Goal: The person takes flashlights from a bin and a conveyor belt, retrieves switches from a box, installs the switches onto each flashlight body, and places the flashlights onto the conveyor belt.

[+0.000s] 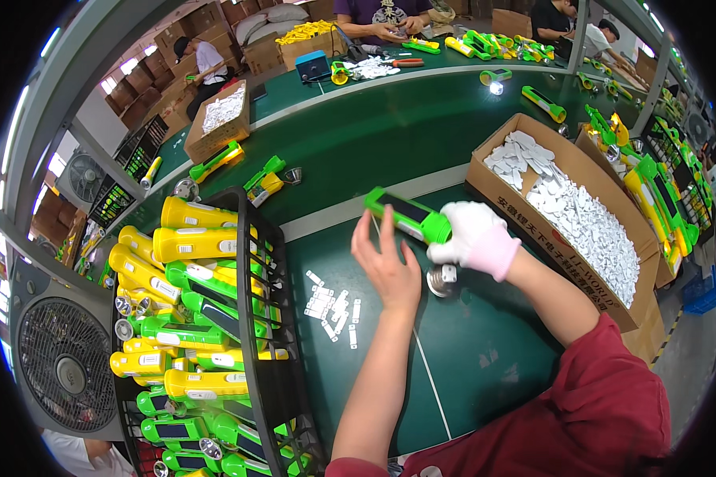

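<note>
A green flashlight body (406,213) with a dark panel is held over the table, tilted down toward the right. My right hand (473,238), in a white glove, closes around its wider right end. My bare left hand (390,266) has its fingers spread, the fingertips at the left part of the flashlight. Just below the glove is a shiny round reflector piece (440,281) with a white part on it; whether it hangs or rests on the table I cannot tell. Small white strip-shaped parts (330,308) lie scattered left of my left forearm.
A black crate (250,318) full of yellow and green flashlights stands at left, beside a grey fan (64,358). To the right is a cardboard box (525,211) of white parts. Beyond runs a green conveyor belt (390,119) carrying flashlights; co-workers sit across it.
</note>
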Demonstrator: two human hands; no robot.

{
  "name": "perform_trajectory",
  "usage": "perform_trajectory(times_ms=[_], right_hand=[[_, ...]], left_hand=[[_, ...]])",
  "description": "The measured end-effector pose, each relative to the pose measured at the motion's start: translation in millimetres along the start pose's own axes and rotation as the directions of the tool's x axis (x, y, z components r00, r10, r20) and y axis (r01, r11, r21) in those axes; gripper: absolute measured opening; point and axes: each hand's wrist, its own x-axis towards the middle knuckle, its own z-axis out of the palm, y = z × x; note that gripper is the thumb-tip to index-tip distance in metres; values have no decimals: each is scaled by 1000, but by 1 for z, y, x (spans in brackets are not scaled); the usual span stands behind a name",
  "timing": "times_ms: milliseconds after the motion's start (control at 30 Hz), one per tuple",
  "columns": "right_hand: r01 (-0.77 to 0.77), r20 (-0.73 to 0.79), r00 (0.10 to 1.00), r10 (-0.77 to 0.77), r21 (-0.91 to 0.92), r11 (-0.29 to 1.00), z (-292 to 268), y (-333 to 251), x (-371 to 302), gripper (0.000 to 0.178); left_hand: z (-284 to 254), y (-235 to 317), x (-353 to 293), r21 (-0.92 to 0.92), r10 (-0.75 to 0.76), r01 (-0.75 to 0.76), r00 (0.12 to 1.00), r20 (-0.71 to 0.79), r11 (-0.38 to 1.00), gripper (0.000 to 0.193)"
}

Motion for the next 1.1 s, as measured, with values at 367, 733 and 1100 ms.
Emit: perform_trajectory(times_ms=[367, 733, 1100], right_hand=[[-342, -233, 907, 351, 79, 936, 36, 27, 179, 32], [642, 190, 766, -615, -162, 749, 93, -160, 282, 95], [627, 487, 738, -467, -239, 742, 111, -208, 323, 77]], left_hand=[[6, -8, -5, -142, -149, 162, 984, 99, 976, 42], [8, -16, -4, -94, -133, 148, 979, 156, 984, 31], [-6, -16, 2, -298, -358, 457, 873, 332, 838, 44]])
